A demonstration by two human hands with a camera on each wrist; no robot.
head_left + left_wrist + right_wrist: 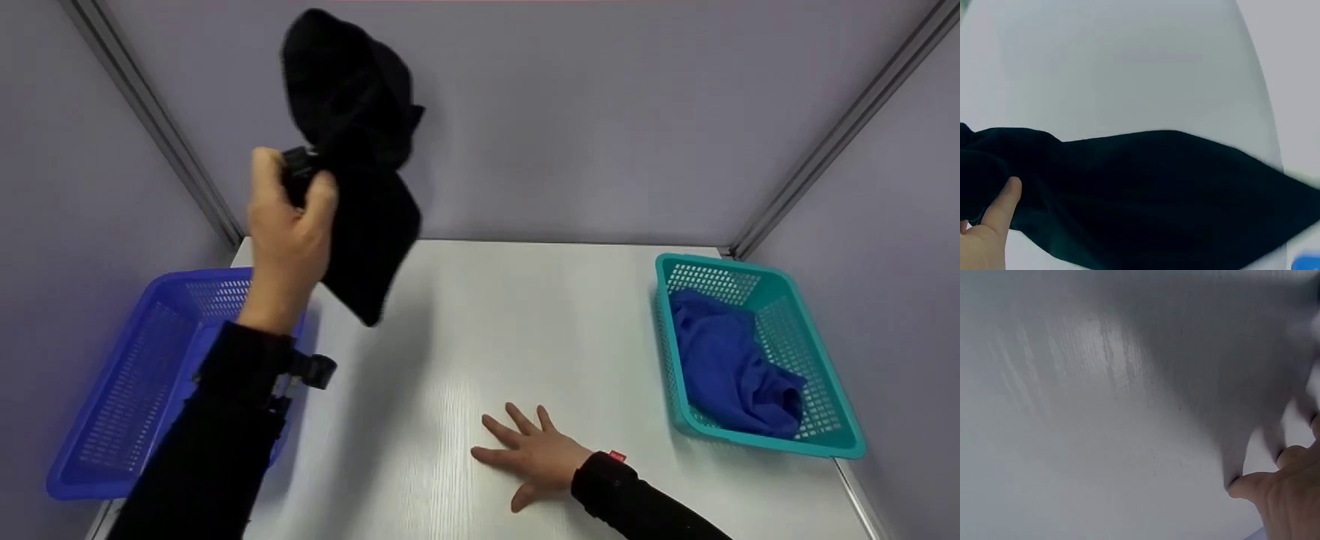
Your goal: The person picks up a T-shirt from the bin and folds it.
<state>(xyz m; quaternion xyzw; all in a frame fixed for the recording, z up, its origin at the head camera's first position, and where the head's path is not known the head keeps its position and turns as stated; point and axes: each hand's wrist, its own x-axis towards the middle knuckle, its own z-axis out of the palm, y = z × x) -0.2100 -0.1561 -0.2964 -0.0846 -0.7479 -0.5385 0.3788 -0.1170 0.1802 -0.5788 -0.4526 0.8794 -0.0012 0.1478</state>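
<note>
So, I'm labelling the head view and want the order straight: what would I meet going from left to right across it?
Blue basket → left hand → black cloth → right hand → teal basket with a blue cloth inside.

A smooth, pale grey-lavender back wall [562, 120] meets a matching left wall [67, 187] and right wall [892, 210] at slanting grey metal corner strips [146, 112]. Before it spreads a flat white bench [540, 322] with fine linear grain; light gleams in pale streaks on its surface, beside a soft-edged grey shadow [382, 397].
</note>
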